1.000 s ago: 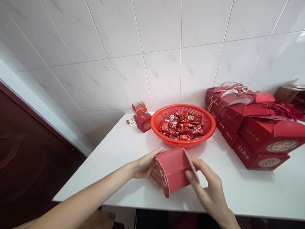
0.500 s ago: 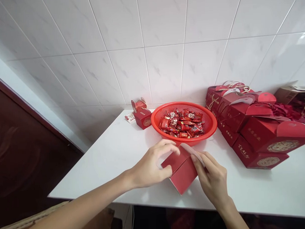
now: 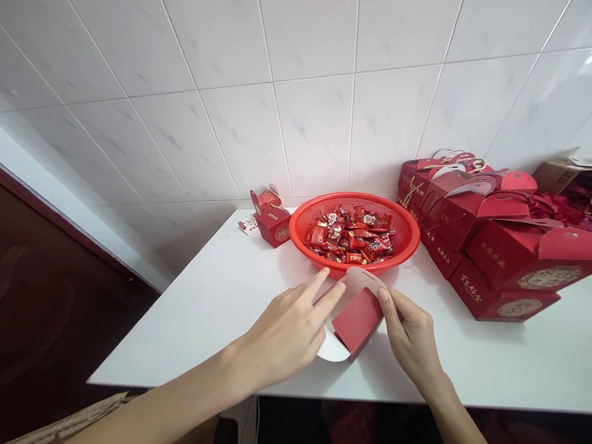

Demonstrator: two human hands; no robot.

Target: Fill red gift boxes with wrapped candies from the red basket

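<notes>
A red paper box is between my hands near the table's front edge, with a rounded pale flap raised at its back and another sticking out at its front left. My right hand pinches the box's right side by the raised flap. Over the left side of the box, my left hand has its fingers apart, the fingertips near the raised flap. Just behind stands a red basket of wrapped candies.
Several red boxes are stacked on the right of the white table. A small red box and a spool of red ribbon stand left of the basket. An open carton is at the back right, before the tiled wall.
The box's flaps have opened outward, showing their pale inner sides. My left hand has turned palm down over the box's left side. The view has shifted slightly.
</notes>
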